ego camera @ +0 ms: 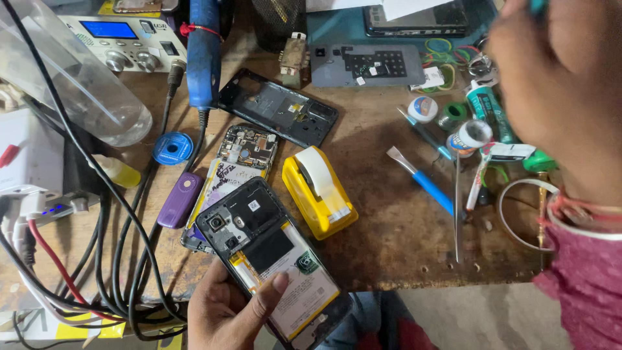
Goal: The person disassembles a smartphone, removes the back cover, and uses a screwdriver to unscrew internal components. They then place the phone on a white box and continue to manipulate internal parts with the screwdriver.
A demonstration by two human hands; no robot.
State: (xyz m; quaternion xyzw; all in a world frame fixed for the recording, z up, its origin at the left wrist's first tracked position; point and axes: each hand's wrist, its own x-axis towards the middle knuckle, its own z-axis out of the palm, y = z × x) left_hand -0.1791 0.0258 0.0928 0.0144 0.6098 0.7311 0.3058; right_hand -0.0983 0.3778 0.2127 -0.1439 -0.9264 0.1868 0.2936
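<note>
My left hand (228, 311) holds an opened phone (272, 256) at the front edge of the wooden bench (389, 233), with the thumb lying across its battery. The phone's back is off, showing the camera and circuit board. My right hand (557, 91) is raised at the upper right, blurred, closed around a thin teal-tipped tool (538, 5) that is mostly out of view. Another opened phone (230, 172) lies just behind the held one, and a yellow tape dispenser (319, 191) sits to its right.
A black phone frame (278, 113), a blue-handled spudger (421, 180), tweezers (457, 207), glue tubes (489, 110) and small jars (422, 109) lie on the bench. A tangle of cables (97, 259), a soldering station (123, 39), a plastic bottle (71, 78) and a purple case (179, 199) fill the left.
</note>
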